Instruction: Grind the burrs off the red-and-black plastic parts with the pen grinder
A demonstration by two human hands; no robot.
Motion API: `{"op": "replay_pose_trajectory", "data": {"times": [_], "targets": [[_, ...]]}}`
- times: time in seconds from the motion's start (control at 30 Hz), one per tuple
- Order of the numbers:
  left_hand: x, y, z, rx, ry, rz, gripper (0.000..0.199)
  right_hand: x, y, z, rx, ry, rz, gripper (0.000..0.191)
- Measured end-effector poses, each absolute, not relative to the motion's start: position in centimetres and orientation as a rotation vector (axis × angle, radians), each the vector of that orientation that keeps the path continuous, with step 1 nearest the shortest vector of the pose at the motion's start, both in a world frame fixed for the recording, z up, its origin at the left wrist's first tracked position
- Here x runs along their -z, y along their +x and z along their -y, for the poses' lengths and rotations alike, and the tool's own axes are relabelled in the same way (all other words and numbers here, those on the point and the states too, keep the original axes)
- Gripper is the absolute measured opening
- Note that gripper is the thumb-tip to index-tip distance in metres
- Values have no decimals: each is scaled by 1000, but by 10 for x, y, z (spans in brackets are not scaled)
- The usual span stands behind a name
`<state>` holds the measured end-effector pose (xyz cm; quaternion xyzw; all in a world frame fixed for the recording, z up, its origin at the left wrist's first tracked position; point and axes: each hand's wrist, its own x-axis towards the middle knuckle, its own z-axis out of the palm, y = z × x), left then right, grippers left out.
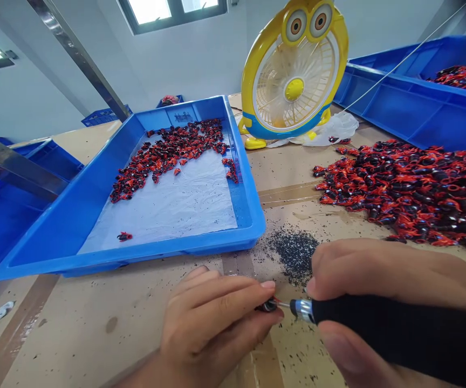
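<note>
My left hand (pixel 217 318) pinches a small black-and-red piece (pixel 268 305) between thumb and fingers, low over the table; most of the piece is hidden by the fingertips. In my right hand (pixel 382 291) is a thick black rotary tool (pixel 395 328) with a silver collar and a thin metal bit. The bit's tip meets the piece, or comes very close to it; the exact contact is hard to make out. Just beyond the hands lies a patch of fine black shavings (pixel 295 253).
A blue tray (pixel 156 261) lined with white sheet holds many similar pieces. To the right lies a large pile of red-and-black pieces (pixel 419 188) before a blue bin (pixel 398 102). A yellow fan (pixel 293 89) stands behind. A metal post (pixel 79 54) rises at left.
</note>
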<state>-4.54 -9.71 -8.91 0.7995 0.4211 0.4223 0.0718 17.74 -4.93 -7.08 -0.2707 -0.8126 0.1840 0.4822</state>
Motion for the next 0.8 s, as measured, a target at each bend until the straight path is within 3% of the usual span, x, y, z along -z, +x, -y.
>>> {"op": "replay_pose_trajectory", "data": {"times": [0.5,0.8], "targets": [[87,-46,98,-1223,2444,-1272,16,67,183,43,-572,-583,2046,13],[90,-45,101,-1232,2433,-1365,13,63,177,49,-544,-748,1987,35]]}}
